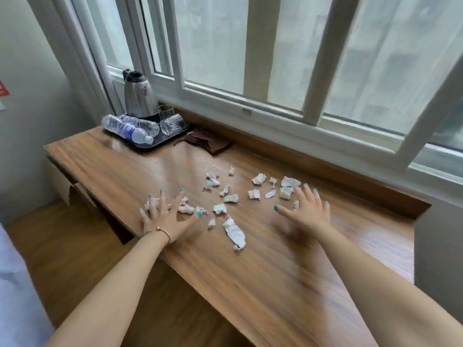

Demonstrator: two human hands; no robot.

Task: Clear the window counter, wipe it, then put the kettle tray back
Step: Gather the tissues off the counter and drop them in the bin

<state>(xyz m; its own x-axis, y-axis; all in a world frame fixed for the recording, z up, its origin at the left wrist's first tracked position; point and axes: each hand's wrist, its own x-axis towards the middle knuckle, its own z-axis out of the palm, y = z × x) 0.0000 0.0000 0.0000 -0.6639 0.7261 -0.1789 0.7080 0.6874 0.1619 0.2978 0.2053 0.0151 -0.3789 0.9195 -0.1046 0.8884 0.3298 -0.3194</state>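
Observation:
Several crumpled white paper scraps (231, 198) lie scattered across the middle of the wooden window counter (250, 271). My left hand (167, 219) lies flat with fingers spread over the scraps at the left end of the litter. My right hand (309, 209) is spread open over the scraps at the right end. A larger torn piece (235, 233) lies between my hands. At the counter's far left corner stands a black tray (160, 142) with a steel kettle (137, 96), two plastic water bottles (130, 127) lying down and two glasses (172, 122). A brown cloth (208, 142) lies beside the tray.
The window frame (275, 106) runs along the counter's back, with an open sash (431, 121) swung inward over the right side. The counter's front edge drops to a wooden floor (75, 246). A bed corner (17, 296) shows at the lower left.

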